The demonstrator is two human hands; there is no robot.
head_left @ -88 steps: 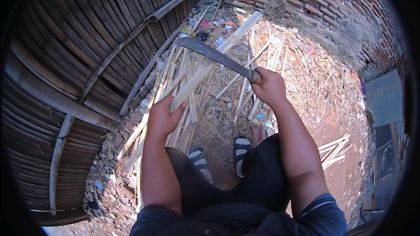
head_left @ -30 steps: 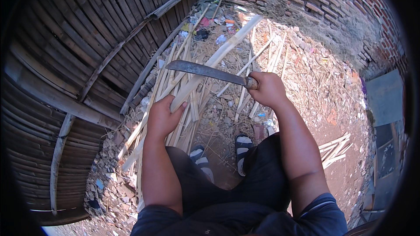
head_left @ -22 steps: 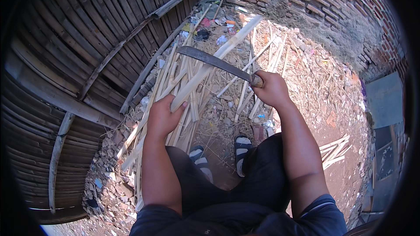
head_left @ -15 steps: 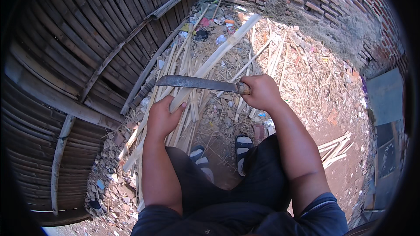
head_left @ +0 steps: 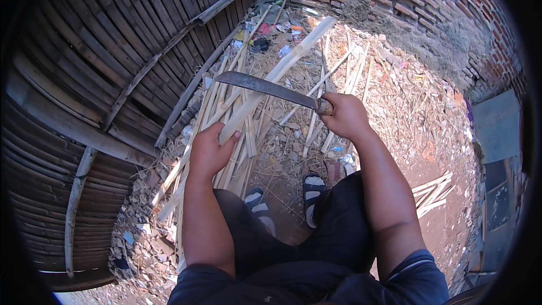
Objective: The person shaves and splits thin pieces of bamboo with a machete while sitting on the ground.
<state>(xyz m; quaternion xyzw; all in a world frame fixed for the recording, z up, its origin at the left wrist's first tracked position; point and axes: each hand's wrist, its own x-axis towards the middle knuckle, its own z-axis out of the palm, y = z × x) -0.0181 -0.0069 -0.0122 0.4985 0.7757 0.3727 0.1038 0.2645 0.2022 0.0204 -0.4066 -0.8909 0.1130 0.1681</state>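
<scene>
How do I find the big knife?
From the dark slatted wall on the left, look right to the person's right hand. It grips the big knife, whose dark, curved metal stands out from the straight, pale strips around it.

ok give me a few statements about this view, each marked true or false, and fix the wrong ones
1. The right hand grips a long knife by its handle. True.
2. The left hand is empty. False: it holds a long pale strip.
3. In the picture, the knife's blade crosses the held strip. True.
4. The left-side wall is made of brick. False: it is dark slats.
5. A small pile of strips lies on the ground to the person's right. True.
</scene>
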